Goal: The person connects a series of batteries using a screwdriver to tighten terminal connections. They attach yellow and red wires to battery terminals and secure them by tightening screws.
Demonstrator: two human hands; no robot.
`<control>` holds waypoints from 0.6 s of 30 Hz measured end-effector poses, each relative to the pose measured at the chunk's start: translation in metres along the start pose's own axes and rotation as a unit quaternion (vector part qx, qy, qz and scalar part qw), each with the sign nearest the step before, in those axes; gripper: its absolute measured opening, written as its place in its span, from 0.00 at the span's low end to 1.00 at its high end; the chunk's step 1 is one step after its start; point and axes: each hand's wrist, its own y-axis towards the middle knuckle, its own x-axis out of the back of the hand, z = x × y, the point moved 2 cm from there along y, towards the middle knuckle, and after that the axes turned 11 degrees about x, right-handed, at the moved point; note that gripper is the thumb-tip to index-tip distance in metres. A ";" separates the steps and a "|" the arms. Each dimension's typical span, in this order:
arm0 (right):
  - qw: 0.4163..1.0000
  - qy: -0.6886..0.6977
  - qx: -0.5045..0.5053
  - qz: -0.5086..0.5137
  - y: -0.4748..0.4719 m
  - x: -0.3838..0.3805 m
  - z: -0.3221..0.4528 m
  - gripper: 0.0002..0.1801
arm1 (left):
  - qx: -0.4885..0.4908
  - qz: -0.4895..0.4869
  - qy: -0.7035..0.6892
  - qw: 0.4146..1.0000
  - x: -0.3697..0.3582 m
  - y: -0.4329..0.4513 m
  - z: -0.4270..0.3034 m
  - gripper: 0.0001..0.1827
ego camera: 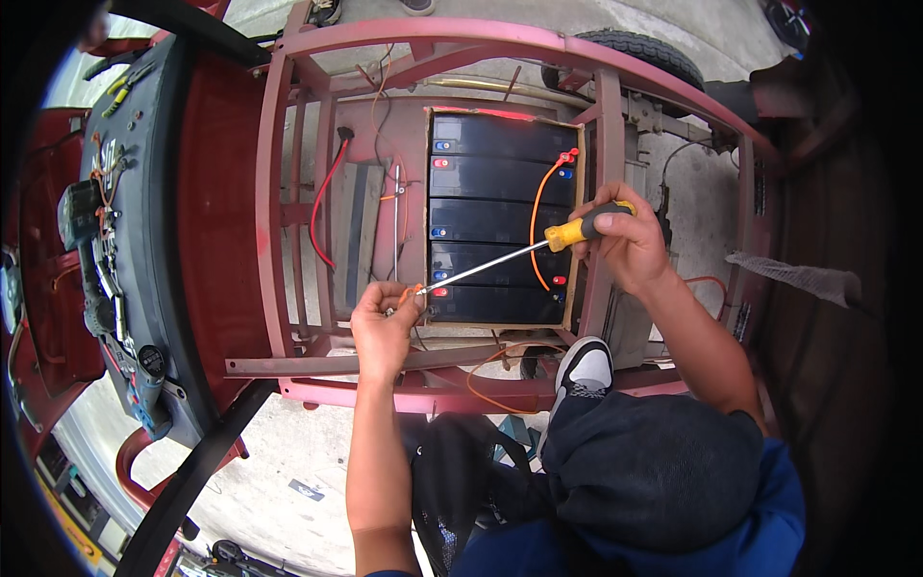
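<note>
My right hand (626, 234) grips the yellow and black handle of a screwdriver (484, 265) over the right side of a battery pack. The steel shaft slants down to the left, and its tip meets the fingers of my left hand (386, 317). Those fingers pinch the end of an orange wire (412, 290); what else they hold is hidden. Below lie several black batteries (497, 220) side by side in a cardboard-edged tray, with red and blue terminals. Another orange cable (535, 216) runs along their right side from a red-capped terminal.
A pink-red steel frame (433, 29) surrounds the batteries. A red cable (317, 205) and a thin metal rod (396, 223) lie to their left. On the black seat (148, 173) rest power tools (148, 389) and pliers (126, 90). A tyre (642, 61) stands behind the frame.
</note>
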 end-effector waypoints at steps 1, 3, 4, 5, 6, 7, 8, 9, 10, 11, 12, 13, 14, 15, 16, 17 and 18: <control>1.000 0.010 -0.001 0.000 0.000 0.000 0.000 0.16 | -0.008 0.000 0.008 1.000 0.000 0.000 0.000 0.08; 1.000 0.020 -0.001 0.002 -0.001 -0.001 0.001 0.16 | -0.018 -0.002 0.021 1.000 0.000 0.000 0.001 0.09; 1.000 0.021 -0.001 0.003 -0.001 -0.002 0.001 0.16 | -0.022 -0.007 0.028 0.999 0.001 0.001 0.002 0.09; 1.000 0.021 0.000 0.004 -0.001 -0.002 0.001 0.16 | -0.027 -0.009 0.035 0.999 0.000 0.001 0.002 0.09; 1.000 0.016 0.000 0.006 -0.001 -0.003 0.001 0.17 | -0.032 -0.012 0.046 0.998 0.000 0.002 0.003 0.09; 1.000 0.010 0.001 0.008 -0.001 -0.004 0.002 0.17 | -0.033 -0.013 0.049 0.998 0.000 0.002 0.003 0.09; 1.000 -0.001 0.002 0.003 -0.001 -0.005 0.002 0.17 | -0.035 -0.015 0.057 0.998 0.000 0.003 0.004 0.09; 1.000 -0.014 0.002 0.004 -0.001 -0.006 0.002 0.18 | -0.030 -0.021 0.071 0.997 0.000 0.003 0.004 0.09; 1.000 -0.030 0.003 -0.002 -0.002 -0.006 0.002 0.19 | -0.034 -0.015 0.065 0.997 -0.001 0.003 0.004 0.09; 0.999 -0.044 0.004 -0.002 -0.002 -0.007 0.002 0.20 | -0.032 -0.013 0.065 0.997 -0.002 0.003 0.004 0.09; 0.999 -0.047 0.004 -0.005 -0.002 -0.008 0.002 0.20 | -0.032 -0.012 0.069 0.997 -0.002 0.003 0.005 0.09; 0.999 -0.047 0.006 -0.002 -0.002 -0.009 0.001 0.21 | -0.033 -0.011 0.068 0.997 -0.003 0.003 0.005 0.09; 0.999 -0.047 0.007 0.001 -0.002 -0.010 0.001 0.21 | -0.036 -0.012 0.071 0.997 -0.003 0.003 0.005 0.09; 0.999 -0.050 0.006 0.000 -0.002 -0.011 0.000 0.21 | -0.045 -0.012 0.077 0.996 -0.003 0.003 0.005 0.09; 0.999 -0.054 0.006 0.000 -0.002 -0.011 0.000 0.21 | -0.038 -0.008 0.074 0.996 -0.003 0.003 0.006 0.09; 0.998 -0.057 0.006 -0.001 -0.001 -0.011 -0.001 0.21 | -0.039 -0.003 0.074 0.996 -0.003 0.004 0.007 0.09; 0.998 -0.060 0.008 0.000 -0.001 -0.011 -0.001 0.21 | -0.036 -0.005 0.086 0.996 -0.002 0.005 0.008 0.09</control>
